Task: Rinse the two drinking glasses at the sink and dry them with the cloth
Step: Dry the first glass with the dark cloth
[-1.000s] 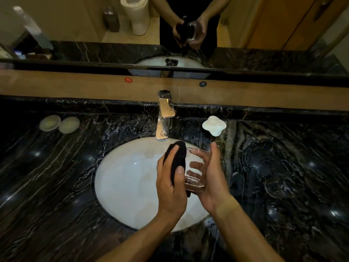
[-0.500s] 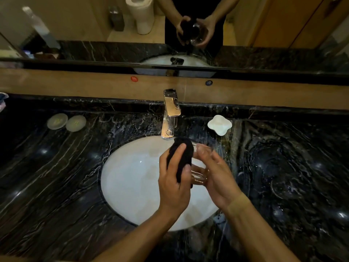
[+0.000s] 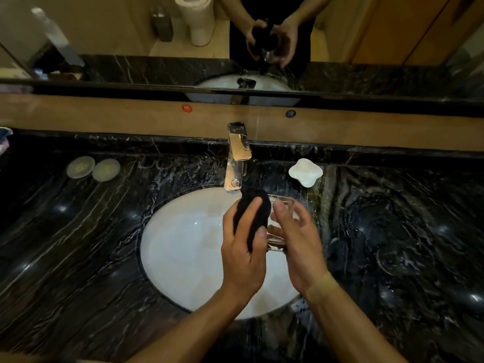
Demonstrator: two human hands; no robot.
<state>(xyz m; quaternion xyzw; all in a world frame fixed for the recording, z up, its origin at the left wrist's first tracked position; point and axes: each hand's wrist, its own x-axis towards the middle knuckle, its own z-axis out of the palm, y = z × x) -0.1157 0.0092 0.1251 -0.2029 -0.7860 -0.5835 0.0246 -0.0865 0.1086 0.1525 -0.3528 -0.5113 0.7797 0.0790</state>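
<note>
- Right now the person's right hand (image 3: 296,247) holds a clear drinking glass (image 3: 281,224) over the white sink (image 3: 183,247), at centre frame just below the tap (image 3: 237,158).
- The glass is tilted, with its rim toward the top of the frame near the tap and its thick base lower down, so its long axis runs roughly up and down the picture.
- Its fingers (image 3: 281,208) curl over the side of the glass near the rim, and the palm cups the right side; the hand is closed around the glass.
- Immediately left of the glass, the left hand (image 3: 243,255) grips a bunched black cloth (image 3: 255,213), thumb on the glass side and fingers wrapped over the cloth's left side.
- The cloth touches the left wall of the glass near the rim; whether any of it reaches inside cannot be told.
- Both forearms rise from the bottom of the frame and meet over the right half of the basin, wrists fairly straight.
- Judging by this, the drying step is in hand, and the coming wipe depends on the cloth lying to the left of the glass, with the mouth open toward the tap.
- A second glass (image 3: 400,255) appears to stand on the dark marble counter (image 3: 78,258) at the right of the frame, well apart from the hands; it is faint.
</note>
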